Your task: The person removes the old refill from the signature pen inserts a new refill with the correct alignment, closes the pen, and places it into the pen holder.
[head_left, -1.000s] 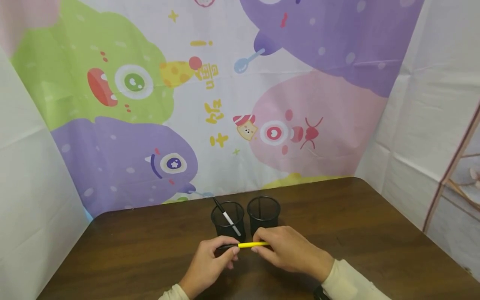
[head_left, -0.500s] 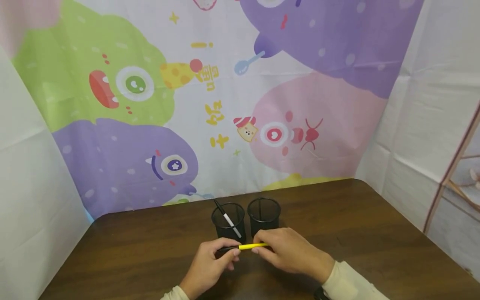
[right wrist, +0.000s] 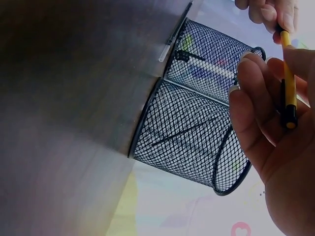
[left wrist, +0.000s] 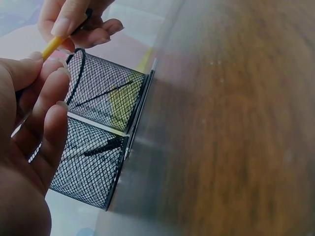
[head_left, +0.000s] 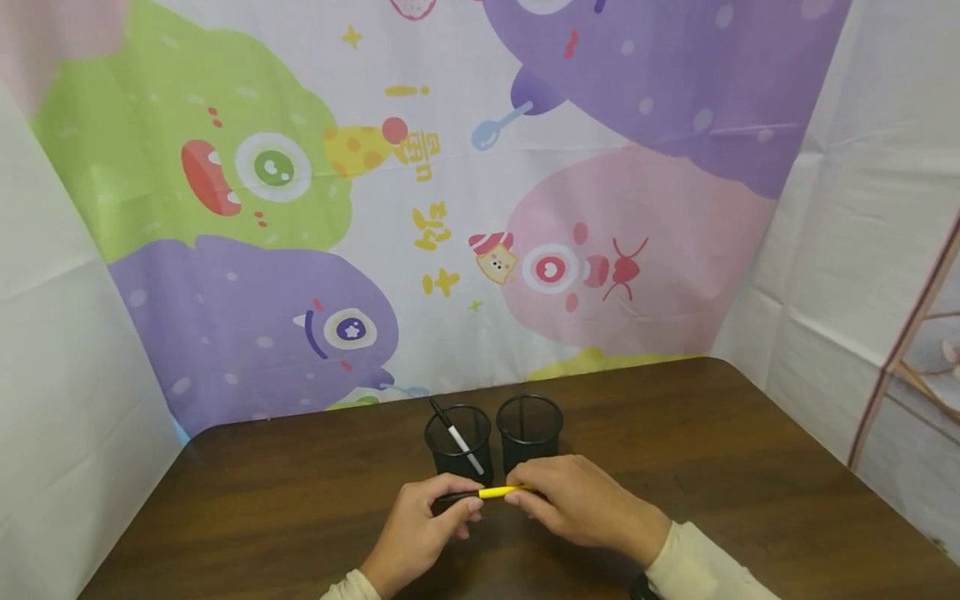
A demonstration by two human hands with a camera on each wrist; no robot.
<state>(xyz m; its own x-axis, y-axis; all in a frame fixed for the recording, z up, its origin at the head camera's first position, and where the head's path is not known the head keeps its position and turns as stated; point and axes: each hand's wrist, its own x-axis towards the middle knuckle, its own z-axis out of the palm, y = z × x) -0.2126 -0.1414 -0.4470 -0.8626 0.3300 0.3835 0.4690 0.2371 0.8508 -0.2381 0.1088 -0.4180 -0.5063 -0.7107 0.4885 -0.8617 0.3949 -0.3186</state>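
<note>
A pen with a yellow barrel and black ends (head_left: 493, 492) lies level between both hands in the head view. My left hand (head_left: 422, 527) pinches its black end between thumb and fingers. On the yellow barrel, the thumb and fingers of my right hand (head_left: 585, 510) hold the other side. The right wrist view shows a black clip and end piece (right wrist: 289, 118) near the right palm. Just beyond the hands stand two black mesh pen holders, the left one (head_left: 450, 465) with a white-and-black marker (head_left: 459, 438) leaning in it, the other (head_left: 529, 450) to its right.
Another slim pen (right wrist: 173, 37) lies on the brown wooden table (head_left: 247, 492) beside the holders' bases in the right wrist view. A dark object (head_left: 642, 587) shows partly beside the right sleeve. Printed cloth (head_left: 450, 342) hangs behind the table, with pale cloth at both sides.
The hands keep their hold on the pen with hardly any movement. Slightly less of the yellow barrel shows between them. The head view has shifted a little.
</note>
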